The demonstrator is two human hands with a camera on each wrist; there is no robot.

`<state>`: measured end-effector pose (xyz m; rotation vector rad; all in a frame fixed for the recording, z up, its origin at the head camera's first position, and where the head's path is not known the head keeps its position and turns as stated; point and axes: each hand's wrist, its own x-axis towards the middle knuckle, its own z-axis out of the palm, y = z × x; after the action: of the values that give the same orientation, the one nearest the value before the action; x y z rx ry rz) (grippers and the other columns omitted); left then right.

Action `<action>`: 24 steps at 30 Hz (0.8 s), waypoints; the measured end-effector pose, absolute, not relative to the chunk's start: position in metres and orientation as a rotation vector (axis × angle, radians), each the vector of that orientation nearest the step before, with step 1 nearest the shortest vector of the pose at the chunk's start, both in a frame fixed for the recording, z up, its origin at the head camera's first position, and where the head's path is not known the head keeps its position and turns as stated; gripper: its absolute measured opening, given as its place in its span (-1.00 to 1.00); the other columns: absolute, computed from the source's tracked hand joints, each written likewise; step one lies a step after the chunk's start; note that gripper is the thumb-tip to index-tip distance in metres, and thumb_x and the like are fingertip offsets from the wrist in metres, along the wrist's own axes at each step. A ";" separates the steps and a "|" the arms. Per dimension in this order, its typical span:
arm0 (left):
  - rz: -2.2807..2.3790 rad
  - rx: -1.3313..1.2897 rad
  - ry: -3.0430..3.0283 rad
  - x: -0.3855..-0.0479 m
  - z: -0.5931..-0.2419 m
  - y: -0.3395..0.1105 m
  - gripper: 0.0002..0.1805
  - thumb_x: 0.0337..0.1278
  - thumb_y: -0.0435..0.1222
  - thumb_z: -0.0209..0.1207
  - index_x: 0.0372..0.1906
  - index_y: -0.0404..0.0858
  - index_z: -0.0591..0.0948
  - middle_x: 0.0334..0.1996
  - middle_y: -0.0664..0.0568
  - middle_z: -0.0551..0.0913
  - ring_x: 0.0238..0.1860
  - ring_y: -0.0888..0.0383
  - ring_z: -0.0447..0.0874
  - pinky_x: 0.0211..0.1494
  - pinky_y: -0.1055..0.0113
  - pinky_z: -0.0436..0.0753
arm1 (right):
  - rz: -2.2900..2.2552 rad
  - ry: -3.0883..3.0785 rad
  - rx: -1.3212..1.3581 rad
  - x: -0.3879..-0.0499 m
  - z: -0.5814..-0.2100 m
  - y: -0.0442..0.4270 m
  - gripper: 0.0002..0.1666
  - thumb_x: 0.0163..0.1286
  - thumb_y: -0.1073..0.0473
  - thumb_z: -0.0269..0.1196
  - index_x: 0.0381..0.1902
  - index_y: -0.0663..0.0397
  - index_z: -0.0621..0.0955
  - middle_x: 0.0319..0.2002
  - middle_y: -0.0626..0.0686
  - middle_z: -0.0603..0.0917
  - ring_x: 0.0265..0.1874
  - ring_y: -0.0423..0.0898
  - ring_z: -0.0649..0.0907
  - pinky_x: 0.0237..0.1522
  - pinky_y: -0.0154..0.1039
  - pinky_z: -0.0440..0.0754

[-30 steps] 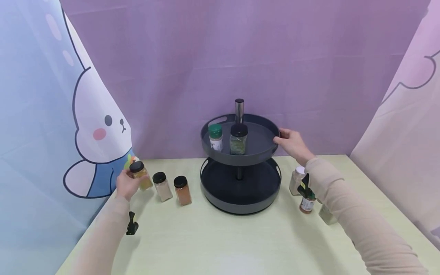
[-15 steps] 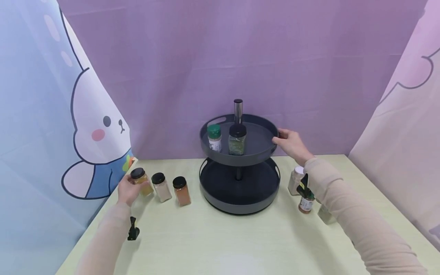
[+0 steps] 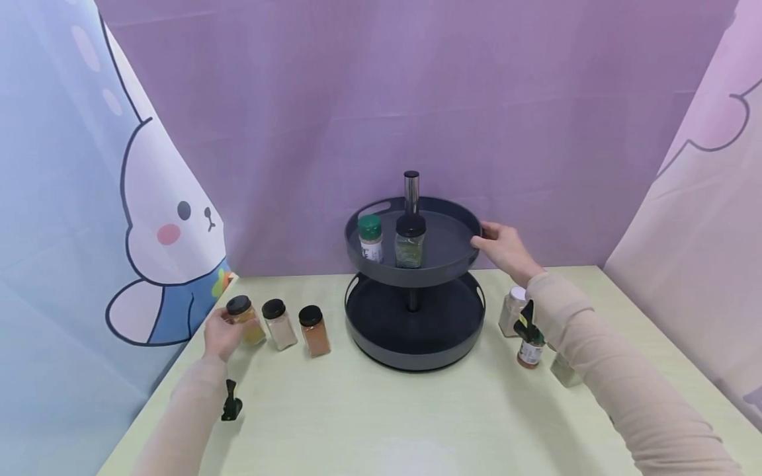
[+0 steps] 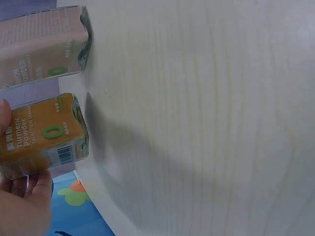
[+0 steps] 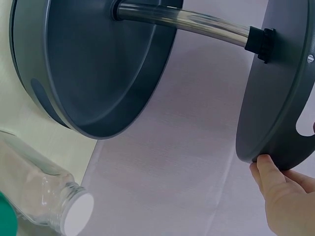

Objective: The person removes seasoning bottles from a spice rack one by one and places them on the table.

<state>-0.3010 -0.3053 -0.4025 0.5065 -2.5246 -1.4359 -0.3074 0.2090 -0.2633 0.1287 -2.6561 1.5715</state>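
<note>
In the head view my left hand [image 3: 221,336] holds a black-lidded jar of turmeric powder [image 3: 249,328], thumb and fingers on opposite sides. Its label is readable in the left wrist view, where the jar's base is close to the table; I cannot tell whether it touches. Beside it stands an onion powder jar [image 4: 42,46]. At the right, my right hand [image 3: 506,252] grips the rim of the upper tray [image 3: 417,277] of a dark grey two-tier stand, thumb and fingers around the edge. On that tray sit a green-capped shaker [image 3: 370,241] and a black-lidded jar of green herbs [image 3: 409,250].
A jar of reddish-brown powder [image 3: 315,334] stands left of the lower tray [image 3: 417,360]. By the right forearm are a white-capped jar [image 3: 510,314], a small labelled jar [image 3: 529,355] and a partly hidden jar [image 3: 564,371]. Curtains hang behind and at both sides.
My left hand has lowered the turmeric powder jar toward the table and slightly nearer the onion powder jar. The right hand keeps its grip on the upper tray's rim.
</note>
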 end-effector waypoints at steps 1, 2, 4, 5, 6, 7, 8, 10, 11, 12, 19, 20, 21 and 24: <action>-1.434 0.512 -2.528 -0.301 -0.403 -0.305 -0.14 -0.02 -0.24 0.27 0.32 -0.47 0.10 0.25 -0.40 0.25 0.24 -0.26 0.22 0.30 -0.05 0.27 | 1.574 -2.655 0.129 -0.307 -0.263 0.209 -0.26 0.34 0.15 0.00 0.39 0.26 0.04 0.34 0.27 0.21 0.34 0.11 0.22 0.33 0.00 0.21; -1.431 0.516 -2.531 -0.301 -0.403 -0.305 -0.15 -0.02 -0.24 0.27 0.32 -0.47 0.10 0.25 -0.40 0.25 0.24 -0.27 0.22 0.31 -0.06 0.26 | 1.577 -2.653 0.129 -0.307 -0.263 0.209 -0.26 0.34 0.15 0.00 0.39 0.27 0.04 0.34 0.27 0.21 0.34 0.11 0.22 0.33 0.00 0.21; -1.419 0.523 -2.538 -0.301 -0.403 -0.305 -0.15 -0.02 -0.25 0.26 0.31 -0.47 0.10 0.24 -0.41 0.25 0.23 -0.27 0.23 0.30 -0.07 0.26 | 1.583 -2.650 0.131 -0.307 -0.263 0.209 -0.26 0.34 0.15 0.00 0.39 0.27 0.04 0.35 0.27 0.21 0.34 0.11 0.22 0.33 0.00 0.20; -1.410 0.526 -2.540 -0.301 -0.403 -0.305 -0.16 -0.02 -0.25 0.26 0.31 -0.48 0.11 0.24 -0.41 0.26 0.23 -0.27 0.24 0.30 -0.07 0.26 | 1.585 -2.650 0.131 -0.307 -0.263 0.209 -0.26 0.34 0.15 0.00 0.39 0.27 0.04 0.35 0.27 0.20 0.34 0.11 0.22 0.33 0.00 0.20; -1.404 0.527 -2.541 -0.300 -0.403 -0.305 -0.16 -0.02 -0.25 0.26 0.31 -0.48 0.12 0.23 -0.41 0.26 0.22 -0.27 0.24 0.30 -0.07 0.26 | 1.586 -2.650 0.132 -0.307 -0.263 0.209 -0.26 0.34 0.15 0.00 0.39 0.27 0.04 0.35 0.27 0.20 0.34 0.11 0.22 0.33 0.00 0.20; -1.401 0.528 -2.542 -0.300 -0.403 -0.305 -0.17 -0.02 -0.26 0.26 0.30 -0.48 0.12 0.23 -0.41 0.26 0.22 -0.28 0.25 0.30 -0.08 0.26 | 1.587 -2.650 0.132 -0.307 -0.263 0.209 -0.26 0.34 0.15 -0.01 0.39 0.27 0.04 0.35 0.27 0.20 0.34 0.11 0.22 0.33 0.00 0.20; -1.396 0.527 -2.545 -0.300 -0.403 -0.305 -0.16 -0.02 -0.25 0.26 0.30 -0.49 0.12 0.23 -0.42 0.26 0.22 -0.28 0.24 0.30 -0.08 0.25 | 1.585 -2.650 0.130 -0.307 -0.263 0.209 -0.26 0.34 0.15 -0.01 0.39 0.27 0.04 0.35 0.27 0.20 0.34 0.11 0.22 0.33 0.00 0.20; -1.385 0.531 -2.550 -0.300 -0.404 -0.306 -0.16 -0.02 -0.24 0.27 0.30 -0.50 0.12 0.23 -0.43 0.26 0.21 -0.29 0.25 0.30 -0.09 0.26 | 1.585 -2.650 0.127 -0.307 -0.263 0.209 -0.26 0.34 0.15 0.00 0.39 0.26 0.04 0.35 0.26 0.21 0.34 0.10 0.22 0.33 0.00 0.21; -1.381 0.533 -2.551 -0.300 -0.405 -0.306 -0.15 -0.02 -0.23 0.27 0.30 -0.50 0.12 0.22 -0.43 0.26 0.21 -0.29 0.25 0.29 -0.09 0.26 | 1.585 -2.650 0.126 -0.307 -0.263 0.209 -0.26 0.34 0.15 0.00 0.39 0.26 0.04 0.35 0.26 0.21 0.34 0.10 0.22 0.33 0.00 0.21; -1.380 0.533 -2.551 -0.300 -0.405 -0.307 -0.15 -0.02 -0.23 0.27 0.30 -0.51 0.12 0.22 -0.43 0.26 0.21 -0.29 0.25 0.29 -0.09 0.26 | 1.586 -2.649 0.124 -0.307 -0.263 0.208 -0.26 0.34 0.15 0.00 0.39 0.25 0.05 0.35 0.26 0.21 0.34 0.09 0.23 0.33 0.00 0.21; -1.374 0.498 -2.549 -0.297 -0.409 -0.307 -0.16 -0.02 -0.24 0.26 0.29 -0.52 0.12 0.20 -0.42 0.28 0.20 -0.26 0.27 0.27 -0.07 0.30 | 1.594 -2.645 0.127 -0.307 -0.263 0.208 -0.26 0.34 0.14 0.00 0.40 0.23 0.05 0.34 0.24 0.22 0.33 0.08 0.24 0.33 -0.01 0.21; -1.372 0.489 -2.542 -0.297 -0.409 -0.306 -0.18 -0.02 -0.25 0.26 0.28 -0.52 0.13 0.19 -0.42 0.29 0.19 -0.26 0.27 0.26 -0.07 0.31 | 1.593 -2.646 0.126 -0.307 -0.264 0.208 -0.26 0.34 0.14 0.00 0.40 0.23 0.05 0.35 0.24 0.22 0.34 0.08 0.24 0.33 -0.01 0.22; -1.371 0.479 -2.534 -0.296 -0.409 -0.306 -0.19 -0.03 -0.27 0.26 0.27 -0.53 0.14 0.18 -0.42 0.30 0.19 -0.25 0.28 0.26 -0.06 0.31 | 1.589 -2.646 0.127 -0.307 -0.264 0.208 -0.26 0.34 0.14 0.00 0.40 0.24 0.05 0.34 0.25 0.22 0.33 0.09 0.24 0.32 -0.01 0.22; -1.360 0.463 -2.513 -0.296 -0.410 -0.304 -0.23 -0.04 -0.30 0.26 0.24 -0.53 0.18 0.15 -0.42 0.33 0.17 -0.25 0.30 0.24 -0.05 0.33 | 1.588 -2.648 0.127 -0.306 -0.264 0.209 -0.26 0.34 0.15 0.00 0.40 0.24 0.04 0.35 0.25 0.22 0.33 0.10 0.24 0.32 0.00 0.22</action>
<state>-0.2964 -0.3036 -0.4098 0.4630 -2.5130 -1.3596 -0.3059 0.2092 -0.2636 0.1271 -2.6483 1.5882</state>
